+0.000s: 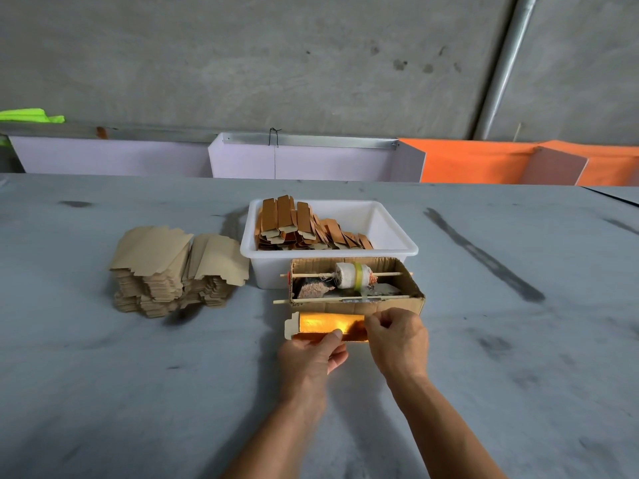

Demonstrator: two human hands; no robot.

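Holding a gold card (323,324) just above the counter (138,392), both hands work at the near middle of the scene. The left hand (311,356) grips the card's near edge, thumb (333,337) pressed on top and fingers curled underneath. The right hand (397,340) pinches the card's right end between thumb and bent fingers. The card lies lengthwise from left to right, shiny face up, with a pale notched tab showing at its left end. Its right end is hidden by the right hand.

Just beyond the card, almost touching it, sits an open cardboard box (349,307). A thin stick (311,274) runs across the box from side to side and carries a white roll (351,275) with a yellow-green band. A second stick (311,300) lies along the box's near wall. Dark scraps lie inside the box, too unclear to name.

Behind the box, touching it, stands a white tub (366,219). Folded brown pieces (297,224) are heaped in its left half, some leaning upright. To the left of the tub, on the counter, is a stack of flat tan blanks (166,267), with the top ones slid askew.

At the counter's far edge stand pale purple panels (304,162), with orange panels (477,162) to their right. A grey wall (242,63) rises behind them, and a pipe (505,67) slants up at the right.
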